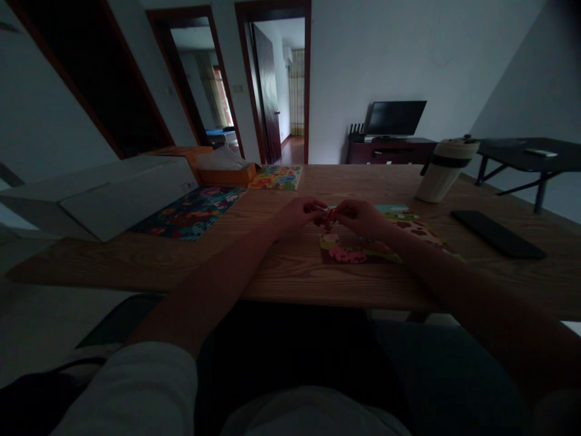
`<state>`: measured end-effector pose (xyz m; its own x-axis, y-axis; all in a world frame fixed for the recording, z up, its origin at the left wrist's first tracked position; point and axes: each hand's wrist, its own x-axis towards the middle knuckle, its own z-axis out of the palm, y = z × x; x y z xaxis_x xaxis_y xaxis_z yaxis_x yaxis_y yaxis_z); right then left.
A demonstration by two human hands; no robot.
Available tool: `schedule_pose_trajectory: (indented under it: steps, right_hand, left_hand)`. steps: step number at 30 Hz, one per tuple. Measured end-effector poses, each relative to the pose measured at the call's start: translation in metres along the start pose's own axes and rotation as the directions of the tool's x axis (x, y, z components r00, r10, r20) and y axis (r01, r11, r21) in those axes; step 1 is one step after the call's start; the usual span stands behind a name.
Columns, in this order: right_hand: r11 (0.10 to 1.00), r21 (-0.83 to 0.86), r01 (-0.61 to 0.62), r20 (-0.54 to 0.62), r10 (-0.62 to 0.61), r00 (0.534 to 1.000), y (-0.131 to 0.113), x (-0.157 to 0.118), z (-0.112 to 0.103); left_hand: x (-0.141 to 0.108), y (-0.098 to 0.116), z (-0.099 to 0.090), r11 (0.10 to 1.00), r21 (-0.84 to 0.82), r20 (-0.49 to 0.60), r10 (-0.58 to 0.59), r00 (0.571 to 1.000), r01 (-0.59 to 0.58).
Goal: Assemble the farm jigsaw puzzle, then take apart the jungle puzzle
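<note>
Fingers of left hand (297, 213) and right hand (363, 218) pinched together on small puzzle piece (327, 215), frame centre, just above puzzle board (358, 249) on table (281, 272). Likely mid-step: joining or turning piece. Next calls for lowering onto matching gap. Cup (442, 169) upper right, phone (497, 233) right.

Your wooden table (290, 275) carries a white box (104, 197), an orange box (222, 169), three colourful puzzle boards (193, 212), a cup (442, 169) and a phone (497, 233).
</note>
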<state>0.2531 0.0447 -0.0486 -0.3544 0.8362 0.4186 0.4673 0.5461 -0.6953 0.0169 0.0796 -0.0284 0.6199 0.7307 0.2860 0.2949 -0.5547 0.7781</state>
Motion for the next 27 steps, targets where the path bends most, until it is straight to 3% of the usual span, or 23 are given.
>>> schedule_pose_trajectory:
  steps: [7,11,17,22,27]
  right_hand:
    - [0.996,-0.023,-0.083,-0.114,0.080,0.990,-0.003,0.003,-0.012]
    - [0.989,-0.044,-0.141,-0.096,0.136,0.986,0.003,0.004,-0.016]
    - [0.951,-0.210,-0.227,-0.060,0.219,0.974,0.017,0.004,-0.013]
    - [0.925,-0.254,-0.281,-0.048,0.278,0.959,0.025,0.005,-0.020]
    - [0.913,-0.240,-0.331,-0.143,0.304,0.942,0.030,0.005,-0.032]
  left_hand:
    - [-0.001,-0.004,-0.006,0.990,0.129,0.007,-0.063,0.998,0.061]
    - [-0.003,-0.001,-0.008,0.958,0.277,0.036,-0.092,0.995,0.078]
    - [-0.009,-0.001,-0.011,0.868,0.494,0.110,-0.118,0.987,0.048]
    - [-0.011,0.004,-0.011,0.832,0.554,0.129,-0.134,0.983,0.040]
    - [-0.010,0.001,-0.012,0.836,0.549,0.143,-0.100,0.985,0.005]
